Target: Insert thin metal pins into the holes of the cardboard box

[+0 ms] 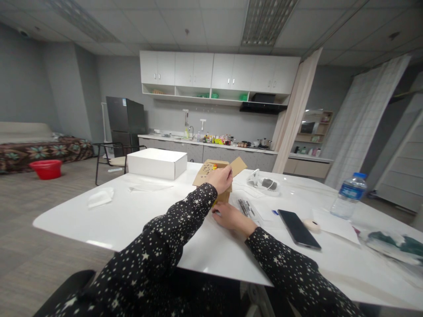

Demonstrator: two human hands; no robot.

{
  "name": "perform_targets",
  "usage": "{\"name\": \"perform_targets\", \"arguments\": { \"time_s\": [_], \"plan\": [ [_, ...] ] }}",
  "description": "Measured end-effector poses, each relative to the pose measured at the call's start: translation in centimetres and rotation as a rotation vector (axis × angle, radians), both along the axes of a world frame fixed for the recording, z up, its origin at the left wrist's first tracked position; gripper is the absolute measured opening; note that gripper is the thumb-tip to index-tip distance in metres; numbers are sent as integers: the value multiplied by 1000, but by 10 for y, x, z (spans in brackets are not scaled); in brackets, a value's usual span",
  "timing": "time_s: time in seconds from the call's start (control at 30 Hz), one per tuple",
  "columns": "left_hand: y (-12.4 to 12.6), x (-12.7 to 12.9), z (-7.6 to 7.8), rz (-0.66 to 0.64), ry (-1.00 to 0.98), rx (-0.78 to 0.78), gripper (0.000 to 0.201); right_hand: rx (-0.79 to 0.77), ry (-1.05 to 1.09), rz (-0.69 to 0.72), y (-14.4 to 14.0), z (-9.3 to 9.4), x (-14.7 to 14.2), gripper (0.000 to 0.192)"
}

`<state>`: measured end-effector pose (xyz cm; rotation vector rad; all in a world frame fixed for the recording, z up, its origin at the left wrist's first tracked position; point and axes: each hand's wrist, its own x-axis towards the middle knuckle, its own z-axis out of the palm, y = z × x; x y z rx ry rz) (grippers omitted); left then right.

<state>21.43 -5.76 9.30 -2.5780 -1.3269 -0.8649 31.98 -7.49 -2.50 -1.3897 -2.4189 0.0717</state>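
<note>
The right hand (231, 216) is resting low on the white table (139, 215), fingers curled toward the foot of the cardboard box (218, 178); whether they are gripping anything there is not clear, since the box base and the other sleeve are hiding the fingertips. Just beyond those fingers, the left hand (220, 178) is closing over the top of the box, thumb and fingers pinching its upper edge beside the raised flap (238, 166). The box is standing upright between the two hands, long axis roughly vertical, its perforated face tilting away to the left and the open flap pointing up and to the right.

Judging from this, the box is looking light and top-heavy under the grasp: a pull on the top edge could be tipping it over, or tearing the flap, and anything yellow inside could be spilling out.

Right of the lower fingers, pens (246, 207) and a dark phone (299, 229) are lying near. Farther off, beyond the box, a white carton (157, 164) is sitting, and a water bottle (348, 196) is standing well apart to the right.
</note>
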Motion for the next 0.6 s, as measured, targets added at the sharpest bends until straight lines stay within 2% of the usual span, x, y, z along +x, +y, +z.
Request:
{"name": "perform_targets", "arguments": {
  "time_s": [0.6],
  "plan": [
    [7, 0, -4, -57, -13, 0, 20, 1, -25, -16, -2, 0, 0, 20]
  ]
}}
